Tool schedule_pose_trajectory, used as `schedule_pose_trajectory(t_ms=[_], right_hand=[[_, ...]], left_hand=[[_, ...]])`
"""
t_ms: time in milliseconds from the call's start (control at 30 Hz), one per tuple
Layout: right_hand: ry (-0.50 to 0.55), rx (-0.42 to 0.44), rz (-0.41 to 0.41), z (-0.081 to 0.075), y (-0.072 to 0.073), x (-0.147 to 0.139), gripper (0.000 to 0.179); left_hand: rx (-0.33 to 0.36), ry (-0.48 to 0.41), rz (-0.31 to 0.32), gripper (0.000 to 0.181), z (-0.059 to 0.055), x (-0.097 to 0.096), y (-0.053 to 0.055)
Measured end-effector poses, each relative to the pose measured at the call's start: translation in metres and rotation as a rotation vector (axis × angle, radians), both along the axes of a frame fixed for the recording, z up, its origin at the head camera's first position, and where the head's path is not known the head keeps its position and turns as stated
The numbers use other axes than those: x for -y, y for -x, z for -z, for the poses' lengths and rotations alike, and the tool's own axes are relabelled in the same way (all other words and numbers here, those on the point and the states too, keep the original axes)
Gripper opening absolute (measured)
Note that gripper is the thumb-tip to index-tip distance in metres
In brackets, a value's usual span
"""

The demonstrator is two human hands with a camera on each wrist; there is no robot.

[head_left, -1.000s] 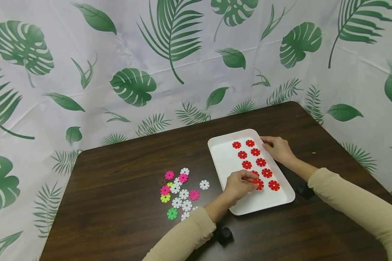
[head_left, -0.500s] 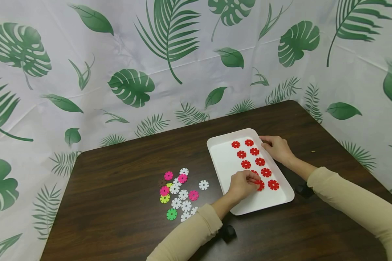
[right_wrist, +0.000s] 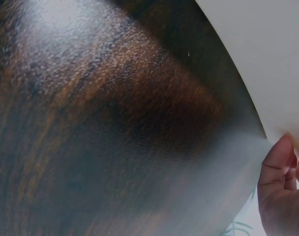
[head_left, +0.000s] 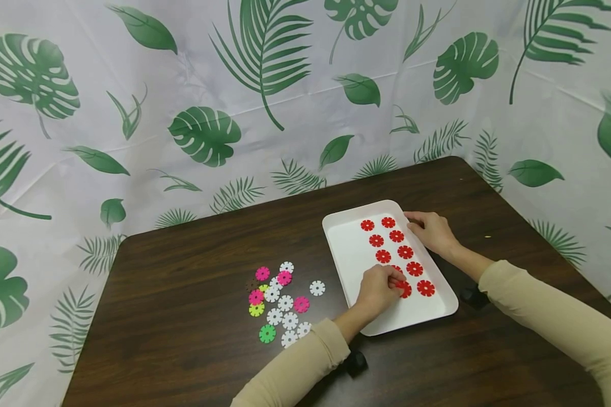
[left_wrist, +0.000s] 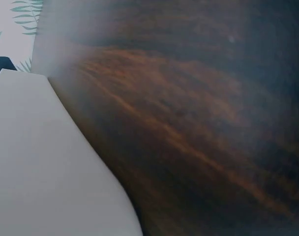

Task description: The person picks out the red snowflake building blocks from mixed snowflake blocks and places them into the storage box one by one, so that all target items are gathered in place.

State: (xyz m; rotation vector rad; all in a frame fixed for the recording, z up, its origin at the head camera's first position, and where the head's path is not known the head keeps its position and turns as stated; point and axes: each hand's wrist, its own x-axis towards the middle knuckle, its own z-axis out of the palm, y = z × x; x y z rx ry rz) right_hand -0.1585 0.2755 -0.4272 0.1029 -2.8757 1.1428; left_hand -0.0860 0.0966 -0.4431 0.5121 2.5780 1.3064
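A white tray holds red notched plastic discs in two rows. In the head view my left hand is over the tray's near part, its curled fingertips pinching a red disc at the near end of the left row. The fingers partly cover that disc and the one behind it. At the tray's right side, my right hand grips the rim between thumb and fingers. The right wrist view shows the thumb against the white tray. My left hand is out of sight in the left wrist view.
Left of the tray, loose notched discs lie on the dark wooden table: several white discs, several pink discs, yellow discs and a green disc. A leaf-print cloth hangs behind the table.
My left hand has shifted slightly right, and the red disc at its fingertips has moved a little with it. The right hand stays at the tray's rim.
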Motion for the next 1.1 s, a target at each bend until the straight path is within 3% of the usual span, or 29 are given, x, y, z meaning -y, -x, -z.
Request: schedule_pose_trajectory(t_ms=[433,633,900,1100], right_hand=[[0.002,0.005,0.005,0.0,0.0,0.0,0.039],[0.005,0.012,0.006,0.0,0.0,0.001,0.039],[0.001,0.027,0.002,0.001,0.0,-0.001,0.039],[0.002,0.03,-0.002,-0.001,-0.001,-0.001,0.04]], left_hand=[[-0.135,0.159,0.001,0.013,0.0,-0.001,-0.002],[-0.144,0.166,-0.002,0.013,0.001,0.0,-0.002],[-0.101,0.1,0.013,0.017,-0.005,0.011,-0.001],[0.02,-0.101,0.049,0.025,-0.019,0.037,0.004]])
